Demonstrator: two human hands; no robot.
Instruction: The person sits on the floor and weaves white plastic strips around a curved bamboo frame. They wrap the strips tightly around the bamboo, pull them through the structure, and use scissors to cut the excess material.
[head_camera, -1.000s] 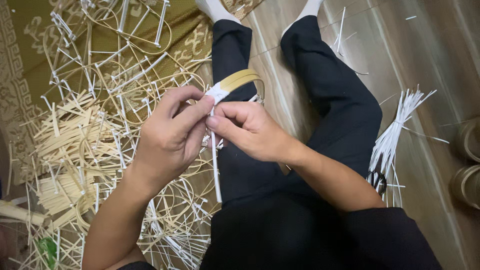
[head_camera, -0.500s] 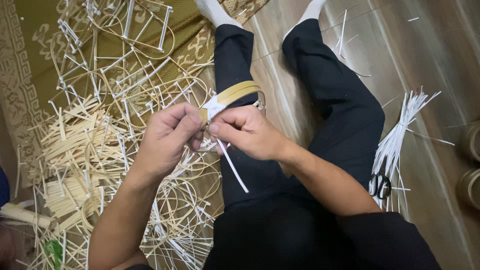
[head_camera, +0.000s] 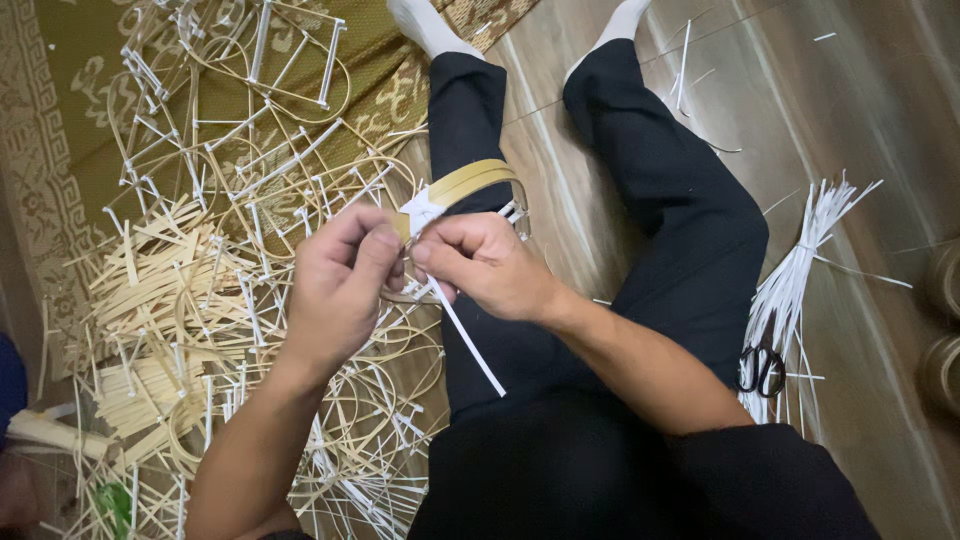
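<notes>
Where the two hands meet over the person's left thigh, a curved tan hoop (head_camera: 470, 182) arches from the fingertips up and to the right, its long axis slanting from lower left to upper right across the black trouser leg (head_camera: 690, 230). A white knot (head_camera: 420, 212) wraps the hoop's near end, just above the thumbs. From that binding a white strip (head_camera: 470, 345) runs down and to the right, its free end pointing toward the person's lap.

The left hand (head_camera: 335, 290) comes in from the lower left, palm turned down, fingers curled shut with thumb and forefinger pinching at the binding. The right hand (head_camera: 485, 265) reaches in from the right, forearm lying diagonally across the thigh, wrist bent a little, fingers closed tight on the strip and the hoop's end. The two hands touch at the fingertips.

To the left, a heap of frames (head_camera: 230, 230) lies on a patterned mat (head_camera: 60, 120). On the wooden floor (head_camera: 860, 110) to the right lies a bundle of white strips (head_camera: 800, 270) with black scissors (head_camera: 762, 370) on its near end.
</notes>
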